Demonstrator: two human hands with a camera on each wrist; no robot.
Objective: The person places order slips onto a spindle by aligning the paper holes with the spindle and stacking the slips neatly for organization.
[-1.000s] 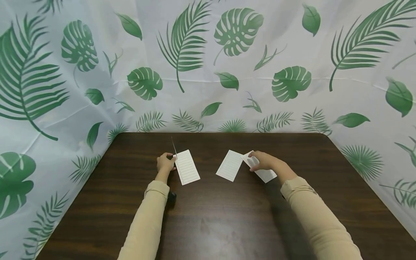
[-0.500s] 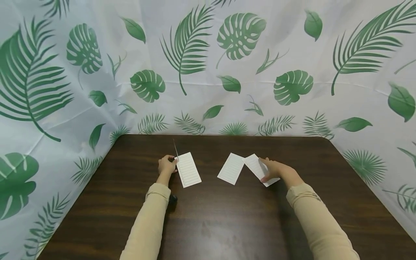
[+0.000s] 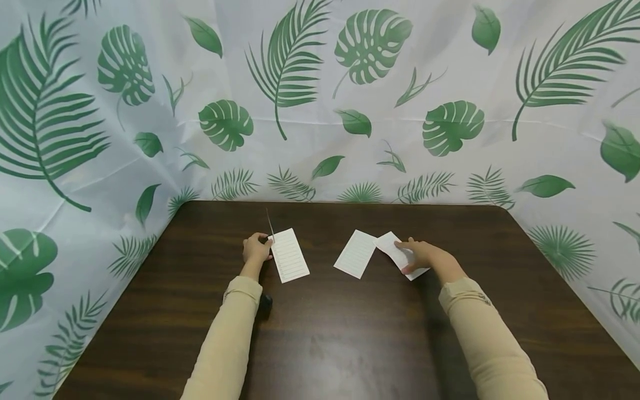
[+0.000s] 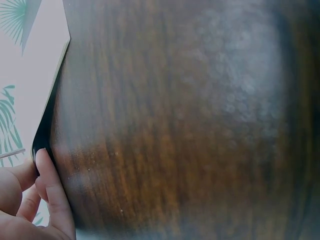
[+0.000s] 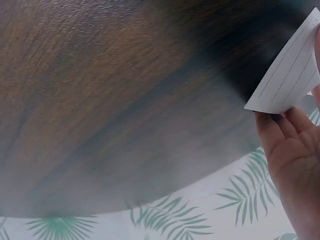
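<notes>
My left hand [image 3: 256, 249] pinches the left edge of a small white lined notepad [image 3: 290, 258], tilted on the table's left half. In the left wrist view, thumb and fingers close on the pad's corner, with a dark underside below the white pages [image 4: 42, 65]. A thin straight strip [image 3: 270, 223] rises beside that hand; its kind is unclear. On the right, my right hand [image 3: 422, 256] grips a lined paper sheet [image 3: 392, 243] by its long sides. The sheet bows between thumb and fingers, and the right wrist view shows its curved lower end [image 5: 285, 80].
Another lined sheet [image 3: 356, 254] lies flat just left of the gripped one, their corners meeting. A small black object [image 3: 265, 305] shows beside the left forearm. The dark wooden table [image 3: 340, 333] ends at a leaf-patterned cloth [image 3: 300, 155] behind and at the sides.
My right hand has shifted from the sheet's upper part toward its right, near end. The sheet, flatter half a second ago, now bends. My left hand stays on the notepad.
</notes>
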